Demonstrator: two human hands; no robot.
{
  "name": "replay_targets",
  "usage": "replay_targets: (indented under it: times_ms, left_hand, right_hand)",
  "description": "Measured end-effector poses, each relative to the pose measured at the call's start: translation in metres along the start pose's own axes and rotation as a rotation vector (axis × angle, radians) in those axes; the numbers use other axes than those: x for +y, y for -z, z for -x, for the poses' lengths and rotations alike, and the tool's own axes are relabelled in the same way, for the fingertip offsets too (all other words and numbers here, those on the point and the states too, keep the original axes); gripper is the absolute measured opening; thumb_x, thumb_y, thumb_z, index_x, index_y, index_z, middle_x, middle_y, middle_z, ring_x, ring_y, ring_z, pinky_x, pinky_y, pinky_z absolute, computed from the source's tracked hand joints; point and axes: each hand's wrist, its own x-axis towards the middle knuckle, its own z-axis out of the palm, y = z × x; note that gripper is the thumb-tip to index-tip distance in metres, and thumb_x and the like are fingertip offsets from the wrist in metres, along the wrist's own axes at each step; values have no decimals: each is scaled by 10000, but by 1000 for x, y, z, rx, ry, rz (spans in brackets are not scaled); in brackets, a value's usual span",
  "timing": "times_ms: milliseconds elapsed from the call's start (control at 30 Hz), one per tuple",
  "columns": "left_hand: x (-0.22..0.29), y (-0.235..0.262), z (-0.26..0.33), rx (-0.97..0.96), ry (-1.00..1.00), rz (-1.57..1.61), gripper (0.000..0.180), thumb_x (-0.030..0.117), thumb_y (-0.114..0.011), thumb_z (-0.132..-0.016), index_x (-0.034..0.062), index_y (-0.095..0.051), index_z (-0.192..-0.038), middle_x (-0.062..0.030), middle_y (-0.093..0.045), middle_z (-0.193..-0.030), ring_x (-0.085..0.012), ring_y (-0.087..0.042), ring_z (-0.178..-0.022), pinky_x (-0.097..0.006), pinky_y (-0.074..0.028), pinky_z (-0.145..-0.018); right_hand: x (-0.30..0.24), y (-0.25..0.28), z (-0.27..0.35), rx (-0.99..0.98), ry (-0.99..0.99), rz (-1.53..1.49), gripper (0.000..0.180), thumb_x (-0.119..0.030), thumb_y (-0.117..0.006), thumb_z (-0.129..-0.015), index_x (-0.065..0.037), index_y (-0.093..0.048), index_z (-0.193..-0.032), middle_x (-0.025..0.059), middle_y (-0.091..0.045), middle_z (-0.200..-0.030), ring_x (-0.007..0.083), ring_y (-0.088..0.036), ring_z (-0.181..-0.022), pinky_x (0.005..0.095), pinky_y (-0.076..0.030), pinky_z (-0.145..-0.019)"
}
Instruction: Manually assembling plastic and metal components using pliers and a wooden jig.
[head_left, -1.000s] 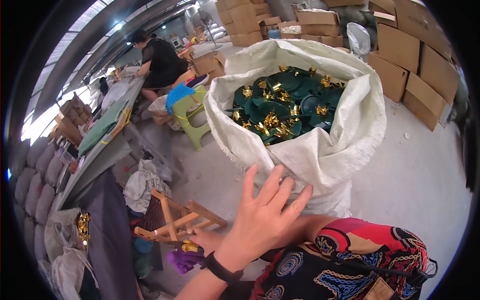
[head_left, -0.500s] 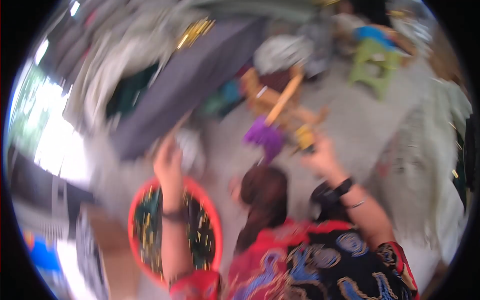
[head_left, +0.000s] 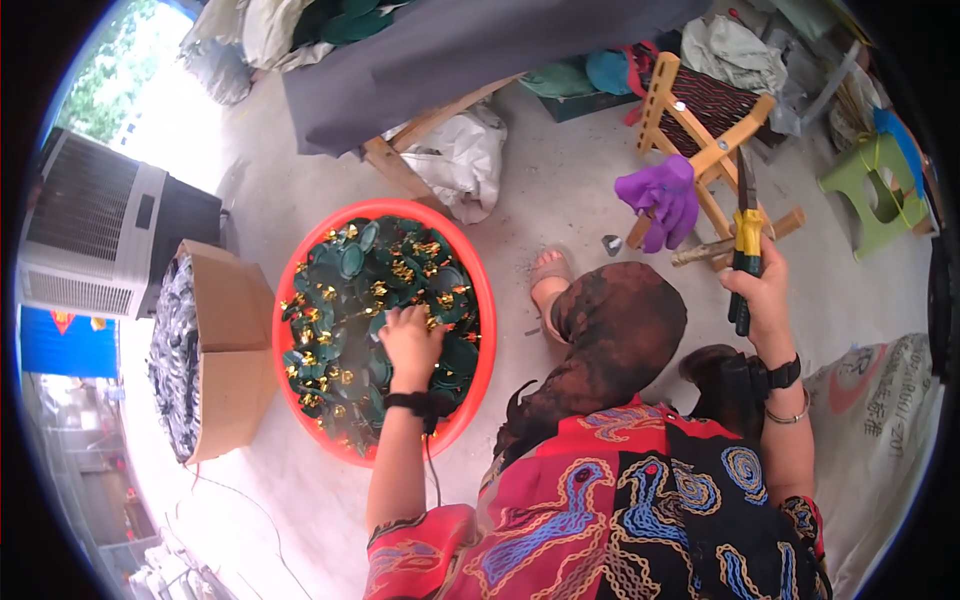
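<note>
My left hand [head_left: 410, 348] reaches down over the red-rimmed round basin [head_left: 487, 330], its fingers bent and a little apart among the pieces. Dark green disc-like pieces [head_left: 352, 260] with shiny gold bits [head_left: 402, 270] fill the basin; the fingertips touch the heap, and what lies under them is hidden. Off to the right, my right hand [head_left: 768, 300] is wrapped round the yellow-and-black handles of a pair of pliers [head_left: 747, 240], whose dark jaws point away from me.
Left of the basin stands an open cardboard box [head_left: 235, 350] of dark pieces, with an air cooler [head_left: 95, 225] behind. Ahead are a cloth-covered table [head_left: 450, 80], a wooden folding stool [head_left: 715, 150] with a purple glove [head_left: 660, 200], and a green stool [head_left: 870, 190]. A woven sack [head_left: 870, 430] lies right.
My left hand has left the grey cloth's edge and come down into the basin. My view has swung left; the right hand still holds the pliers.
</note>
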Motion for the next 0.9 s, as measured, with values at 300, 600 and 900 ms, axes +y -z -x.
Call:
replay_targets:
  times_ms: [300, 600, 900]
  left_hand:
    - [-3, -10, -31, 45, 16, -17, 215, 190, -659, -639, 49, -685, -799, -111, -637, -944, -374, -517, -1054, -488, -410, -850]
    - [111, 31, -133, 129, -309, 502, 198, 103, -690, -705, 5, -614, -860, -143, -632, -859, -328, -583, -809, -406, -469, -742]
    - [318, -2, -183, -85, -662, 1392, 348, 40, -708, -751, 25, -629, -1089, -95, -629, -1066, -167, -599, -954, -280, -476, -852]
  right_hand:
    - [-4, 10, 4, 120, -41, 56, 485, -29, -650, -610, -14, -558, -1086, -16, -521, -805, 91, -492, -708, 229, -418, -645]
    - [-4, 17, -6, 229, 11, -60, 462, -35, -693, -618, -15, -559, -1059, -8, -514, -818, 91, -489, -735, 248, -437, -651]
    - [-54, 11, -41, 230, 146, -20, 450, -38, -677, -647, -15, -546, -1077, 15, -546, -885, 112, -540, -871, 274, -463, -731]
